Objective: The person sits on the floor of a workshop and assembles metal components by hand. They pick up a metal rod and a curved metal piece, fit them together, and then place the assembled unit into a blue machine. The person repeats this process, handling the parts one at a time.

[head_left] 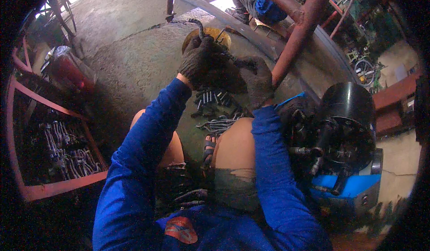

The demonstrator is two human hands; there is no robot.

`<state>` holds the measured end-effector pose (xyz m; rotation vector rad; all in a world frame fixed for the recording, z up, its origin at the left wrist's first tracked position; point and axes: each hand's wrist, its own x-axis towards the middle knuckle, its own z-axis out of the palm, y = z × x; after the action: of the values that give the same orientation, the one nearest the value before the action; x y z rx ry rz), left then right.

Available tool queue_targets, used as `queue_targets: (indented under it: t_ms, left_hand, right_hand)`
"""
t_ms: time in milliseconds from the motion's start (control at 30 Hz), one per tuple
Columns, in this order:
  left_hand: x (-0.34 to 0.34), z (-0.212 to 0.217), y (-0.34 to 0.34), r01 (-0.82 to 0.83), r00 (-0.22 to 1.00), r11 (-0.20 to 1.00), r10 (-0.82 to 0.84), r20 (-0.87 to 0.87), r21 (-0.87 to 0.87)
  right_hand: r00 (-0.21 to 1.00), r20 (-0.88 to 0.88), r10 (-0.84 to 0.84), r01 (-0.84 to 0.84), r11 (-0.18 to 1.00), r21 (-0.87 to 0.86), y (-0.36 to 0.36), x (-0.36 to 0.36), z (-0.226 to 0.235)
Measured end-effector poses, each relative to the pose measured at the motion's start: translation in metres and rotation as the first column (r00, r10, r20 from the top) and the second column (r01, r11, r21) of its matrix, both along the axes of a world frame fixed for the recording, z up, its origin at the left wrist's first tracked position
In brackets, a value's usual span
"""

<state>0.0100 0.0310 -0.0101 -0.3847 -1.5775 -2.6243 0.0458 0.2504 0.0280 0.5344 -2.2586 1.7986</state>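
Both my hands wear dark knitted gloves and work close together in front of my knees. My left hand (197, 58) is closed around a bent metal rod (196, 26), whose curved end sticks up past the fingers. Just right of it, my right hand (257, 81) is closed on a dark object reaching toward the left hand; its kind is too dark to make out. Behind the hands lies a round yellow disc (227, 39), partly covered by the left glove. Below them on the floor are several short metal pins (210, 97) and a bunch of ribbed rods (219, 125).
A reddish metal frame (58, 188) at left surrounds many ribbed metal pieces (67, 152). A black cylindrical machine (347, 103) on a blue base (349, 184) stands at right. A slanted rusty post (295, 40) rises near my right hand. Another person (268, 4) sits beyond it.
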Motion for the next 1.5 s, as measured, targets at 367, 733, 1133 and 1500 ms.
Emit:
queue_targets:
  t_ms: [367, 733, 1133, 1500]
  left_hand:
    - [-0.020, -0.031, -0.003, -0.787, 0.593, 0.213, 0.004, -0.805, -0.579]
    - [-0.038, -0.057, 0.006, 0.021, 0.990, 0.999, -0.026, -0.139, -0.038]
    - [-0.008, -0.011, 0.011, -0.328, 0.915, 0.728, 0.087, -0.393, -0.602]
    - [-0.004, -0.001, 0.019, 0.003, 0.999, 0.985, 0.005, -0.050, 0.171]
  right_hand:
    - [0.977, -0.193, -0.094, 0.150, 0.942, 0.301, 0.010, -0.009, -0.007]
    - [0.981, 0.186, 0.053, -0.052, 0.999, -0.010, 0.000, 0.002, 0.006]
    - [1.000, 0.018, 0.012, -0.015, 0.986, 0.168, 0.011, -0.003, 0.004]
    - [0.998, 0.038, 0.044, -0.048, 0.991, 0.128, 0.010, 0.001, 0.007]
